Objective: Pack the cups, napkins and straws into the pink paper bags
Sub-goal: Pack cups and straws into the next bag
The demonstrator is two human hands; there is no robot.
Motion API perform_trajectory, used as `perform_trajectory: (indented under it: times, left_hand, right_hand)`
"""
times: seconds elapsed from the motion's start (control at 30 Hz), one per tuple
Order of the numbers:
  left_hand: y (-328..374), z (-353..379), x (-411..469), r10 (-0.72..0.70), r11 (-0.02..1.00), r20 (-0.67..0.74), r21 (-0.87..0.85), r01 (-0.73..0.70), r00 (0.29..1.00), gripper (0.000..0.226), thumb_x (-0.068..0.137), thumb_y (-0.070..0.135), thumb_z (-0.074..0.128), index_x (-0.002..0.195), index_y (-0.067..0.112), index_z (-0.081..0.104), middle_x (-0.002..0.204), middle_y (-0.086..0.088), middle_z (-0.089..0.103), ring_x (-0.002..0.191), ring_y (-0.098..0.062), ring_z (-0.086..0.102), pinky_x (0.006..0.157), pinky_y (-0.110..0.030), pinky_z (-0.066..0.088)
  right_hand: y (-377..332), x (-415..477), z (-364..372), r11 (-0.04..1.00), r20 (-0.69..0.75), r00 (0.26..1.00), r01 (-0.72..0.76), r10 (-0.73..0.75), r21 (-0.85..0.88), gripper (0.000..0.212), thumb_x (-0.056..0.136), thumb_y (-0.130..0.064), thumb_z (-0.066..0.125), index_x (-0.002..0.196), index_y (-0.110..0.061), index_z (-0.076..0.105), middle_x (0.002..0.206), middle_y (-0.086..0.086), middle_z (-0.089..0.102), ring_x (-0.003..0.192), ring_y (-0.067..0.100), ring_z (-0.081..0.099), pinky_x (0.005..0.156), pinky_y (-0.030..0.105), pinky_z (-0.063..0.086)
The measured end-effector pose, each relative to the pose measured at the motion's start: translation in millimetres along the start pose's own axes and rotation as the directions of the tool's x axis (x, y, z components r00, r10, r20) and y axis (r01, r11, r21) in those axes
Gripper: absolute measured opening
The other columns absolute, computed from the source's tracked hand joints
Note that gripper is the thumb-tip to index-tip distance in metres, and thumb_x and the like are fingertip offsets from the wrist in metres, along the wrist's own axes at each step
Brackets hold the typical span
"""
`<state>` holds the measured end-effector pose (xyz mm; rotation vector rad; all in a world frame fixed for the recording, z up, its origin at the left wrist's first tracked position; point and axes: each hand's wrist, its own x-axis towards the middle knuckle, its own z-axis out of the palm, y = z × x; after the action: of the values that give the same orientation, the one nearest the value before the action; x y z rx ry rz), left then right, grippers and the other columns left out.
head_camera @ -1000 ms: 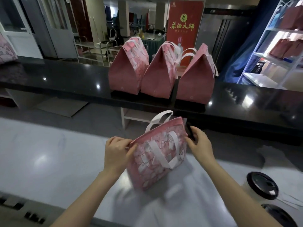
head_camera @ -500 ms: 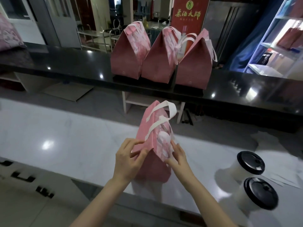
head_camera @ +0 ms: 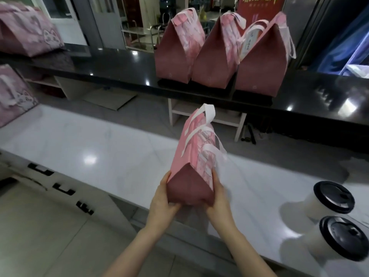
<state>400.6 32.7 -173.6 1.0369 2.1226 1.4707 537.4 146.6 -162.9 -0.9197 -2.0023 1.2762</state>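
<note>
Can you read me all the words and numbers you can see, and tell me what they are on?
Red sign at the back: gold characters, cut off by the picture's top edge, not readable.
White tag on the right-hand bag on the black counter: dark marks, too blurred to read.
Held pink bag and cup lids: no readable words.

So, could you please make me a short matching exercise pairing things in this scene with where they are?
Things:
1. bag being handled
2. three closed bags
3. two lidded cups

Places:
a. on the black counter
b. on the white counter, at right
c. between left hand and right hand

Pairs: 1-c, 2-a, 3-b
</note>
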Motion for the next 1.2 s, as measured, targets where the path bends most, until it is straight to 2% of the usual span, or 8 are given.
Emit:
perform_trajectory:
  times: [0.13,0.33,0.47,0.7,0.8,0.9,1.0,1.2]
  left_hand:
    - [3,-26,6,0.037,0.997,-0.092,0.071,-0.03,0.995,0.09,0.07,0.02,0.073,0.141,0.05,0.026,0.129,0.013,0.057,0.115,-0.01,0.057,0.093,-0.04,0.051]
    - [0,-92,29,0.127,0.981,-0.251,0.175,-0.084,0.96,0.09,0.075,0.018,0.078,0.139,0.052,0.024,0.125,0.008,0.058,0.102,-0.007,0.06,0.077,-0.013,0.046]
    - [5,-151,58,0.195,0.972,-0.302,0.184,-0.143,0.933,0.088,0.078,0.021,0.077,0.137,0.057,0.022,0.124,0.007,0.058,0.101,-0.008,0.06,0.079,-0.025,0.055]
    - [5,-263,121,0.348,0.93,-0.298,0.227,-0.288,0.889,0.082,0.081,0.023,0.075,0.142,0.046,0.025,0.125,0.005,0.055,0.098,-0.012,0.062,0.075,-0.038,0.058]
    - [7,-302,154,0.386,0.918,-0.286,0.213,-0.334,0.877,0.082,0.082,0.024,0.074,0.143,0.045,0.024,0.125,0.005,0.056,0.098,-0.01,0.062,0.073,-0.037,0.059]
    - [13,-329,192,0.401,0.913,-0.278,0.194,-0.358,0.873,0.081,0.081,0.024,0.074,0.143,0.045,0.025,0.124,0.005,0.057,0.099,-0.011,0.062,0.075,-0.039,0.058]
    - [21,-343,229,0.394,0.917,-0.245,0.167,-0.361,0.886,0.084,0.078,0.022,0.076,0.142,0.048,0.026,0.124,0.006,0.058,0.101,-0.013,0.062,0.078,-0.041,0.056]
    - [28,-345,308,0.383,0.921,-0.183,0.149,-0.36,0.905,0.088,0.075,0.023,0.076,0.14,0.052,0.024,0.121,0.004,0.058,0.103,-0.017,0.061,0.083,-0.044,0.055]
  right_hand:
    - [-16,11,20,1.0,0.003,1.0,0.01,-0.01,-0.028,0.089,0.076,-0.031,0.07,0.147,-0.048,0.018,0.13,-0.003,0.056,0.119,0.016,0.054,0.095,0.043,0.051]
    - [-67,40,69,0.99,0.052,0.989,0.14,-0.141,0.033,0.088,0.079,-0.015,0.066,0.149,-0.041,0.02,0.128,0.0,0.055,0.117,0.017,0.055,0.089,0.043,0.053]
    - [-113,67,108,0.974,0.05,0.976,0.209,-0.214,0.09,0.081,0.084,-0.021,0.064,0.15,-0.04,0.02,0.133,-0.002,0.051,0.122,0.016,0.052,0.093,0.046,0.051]
    - [-195,113,185,0.926,-0.042,0.933,0.36,-0.358,0.114,0.077,0.09,-0.016,0.066,0.144,-0.046,0.021,0.127,-0.033,0.039,0.116,-0.016,0.042,0.09,0.009,0.039]
    - [-228,141,215,0.926,-0.06,0.93,0.368,-0.364,0.083,0.084,0.088,-0.018,0.068,0.141,-0.057,0.015,0.132,-0.024,0.042,0.122,-0.008,0.043,0.096,0.014,0.04]
    - [-250,169,232,0.928,-0.091,0.927,0.369,-0.364,0.046,0.088,0.087,-0.011,0.067,0.148,-0.048,0.016,0.135,-0.012,0.045,0.123,0.004,0.046,0.102,0.028,0.044]
    - [-265,199,240,0.936,-0.12,0.931,0.35,-0.344,0.036,0.094,0.081,-0.004,0.066,0.148,-0.047,0.017,0.135,-0.01,0.046,0.123,0.006,0.046,0.103,0.032,0.043]
    - [-274,266,242,0.943,-0.164,0.931,0.331,-0.327,-0.003,0.094,0.082,-0.004,0.068,0.15,-0.041,0.015,0.126,-0.009,0.046,0.113,0.002,0.046,0.086,0.014,0.038]
